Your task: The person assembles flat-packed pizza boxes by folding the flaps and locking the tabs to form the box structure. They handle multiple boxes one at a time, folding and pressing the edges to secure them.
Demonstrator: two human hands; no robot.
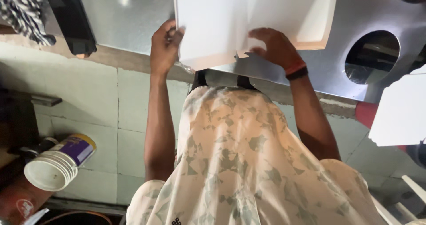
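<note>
At the upper centre of the frame, the left hand point(164, 47) gripped the left edge of a white cardboard sheet point(230, 16), while the right hand point(275, 47) pressed flat on it. The sheet lay on a metal counter point(133, 25) with a round hole point(372, 56) at the upper right.

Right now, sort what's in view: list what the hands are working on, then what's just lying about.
In hand:
- flat white cardboard sheet
- left hand, gripping the sheet's edge
- right hand, pressing on the sheet
- metal counter under the sheet

Lying about:
- black phone
- stack of paper cups
- round hole in the counter
- white sheet at right
</note>
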